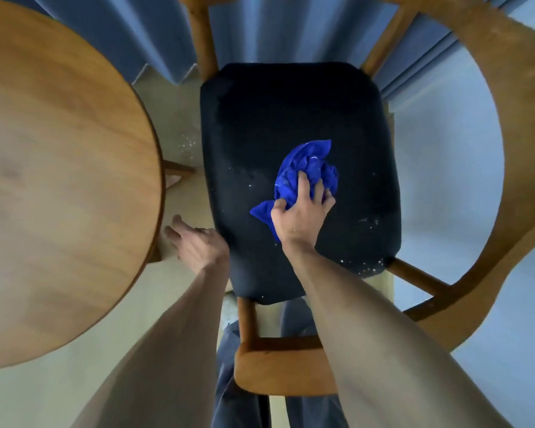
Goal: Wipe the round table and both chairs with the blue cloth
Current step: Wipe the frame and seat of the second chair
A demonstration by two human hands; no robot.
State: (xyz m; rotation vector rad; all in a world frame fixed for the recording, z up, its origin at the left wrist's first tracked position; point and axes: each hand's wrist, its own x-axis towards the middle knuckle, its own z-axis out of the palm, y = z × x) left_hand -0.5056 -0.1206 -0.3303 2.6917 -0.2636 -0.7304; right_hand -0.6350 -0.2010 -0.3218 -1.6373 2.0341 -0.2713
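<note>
A wooden chair with a dark padded seat [278, 118] stands right below me, its curved backrest [513, 149] arcing round the right side. White specks lie on the seat's near half. My right hand [300, 214] grips the crumpled blue cloth [303, 171] and presses it onto the seat, right of its middle. My left hand [195, 242] hangs beside the seat's left edge with fingers straight, holding nothing. The round wooden table [59, 168] fills the left of the view.
Blue-grey curtains [155, 35] hang behind the chair and table. Pale floor [179, 118] with white crumbs shows in the narrow gap between table and seat. A table leg strut [176, 169] pokes out there. My trouser legs [235, 381] stand at the chair's near rail.
</note>
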